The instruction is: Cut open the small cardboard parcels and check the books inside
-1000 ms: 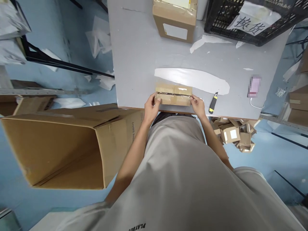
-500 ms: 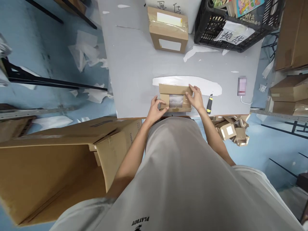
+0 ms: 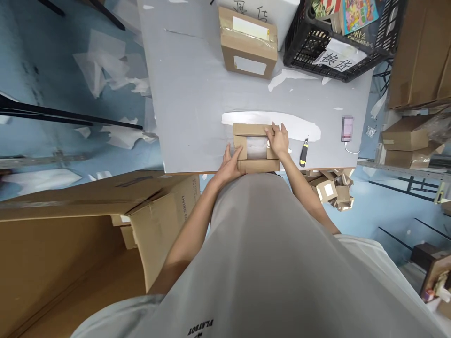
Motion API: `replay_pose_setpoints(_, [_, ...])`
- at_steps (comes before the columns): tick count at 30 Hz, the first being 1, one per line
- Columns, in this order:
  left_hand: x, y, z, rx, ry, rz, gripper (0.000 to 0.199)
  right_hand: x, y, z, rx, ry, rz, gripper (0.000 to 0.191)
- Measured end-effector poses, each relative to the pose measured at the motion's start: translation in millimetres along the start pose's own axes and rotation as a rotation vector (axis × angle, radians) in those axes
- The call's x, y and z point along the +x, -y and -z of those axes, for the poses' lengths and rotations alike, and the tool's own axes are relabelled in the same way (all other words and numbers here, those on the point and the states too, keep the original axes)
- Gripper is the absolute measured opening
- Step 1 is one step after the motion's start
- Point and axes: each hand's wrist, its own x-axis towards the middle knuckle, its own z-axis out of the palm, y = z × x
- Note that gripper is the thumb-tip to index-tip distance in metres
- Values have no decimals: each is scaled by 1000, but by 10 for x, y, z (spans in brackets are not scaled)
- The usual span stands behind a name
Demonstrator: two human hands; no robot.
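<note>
A small cardboard box (image 3: 251, 129) with its flaps folded open lies at the table's front edge, close against my shirt. Inside it is something pale in clear plastic (image 3: 256, 147); its kind is not clear. My left hand (image 3: 229, 163) grips the box's left side, thumb on the left flap and fingers along the outer wall. My right hand (image 3: 278, 141) holds the right side, its fingers on the right flap and the back flap's corner. To the right of that hand, a yellow-and-black utility knife (image 3: 303, 154) lies on the table.
Behind the box lies white paper (image 3: 299, 126). A taped carton (image 3: 248, 44) and a black crate (image 3: 317, 47) of books stand at the back. A phone (image 3: 347, 129) on a cable lies right. A large open carton (image 3: 169, 225) stands left, with small boxes (image 3: 326, 188) piled below the right edge.
The front flap has swung outward and down toward me. My right hand has shifted slightly left over the right flap, and my left hand has moved slightly down. The view has turned slightly.
</note>
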Motion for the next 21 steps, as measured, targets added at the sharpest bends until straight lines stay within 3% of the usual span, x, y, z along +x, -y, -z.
replay_pose_setpoints(4, [27,-130,-79,157,-120,-87,136,-140,180,17,50,-131,-26,52])
replay_pose_setpoints(9, [119,-341,-16,336,-134,-225,95,-471,292,108,100,-116,129,47])
replay_pose_setpoints(14, [120,-462,63,379,-128,-268,81,-795,125,199,21,-3,245,37])
replay_pose_setpoints(18, [-37,-497,190,376,-160,-260,78,-994,-96,240,-25,3,176,39])
replay_pose_setpoints(21, [-194,-452,307,329,-240,-244,72,-1093,-179,223,-25,-39,148,52])
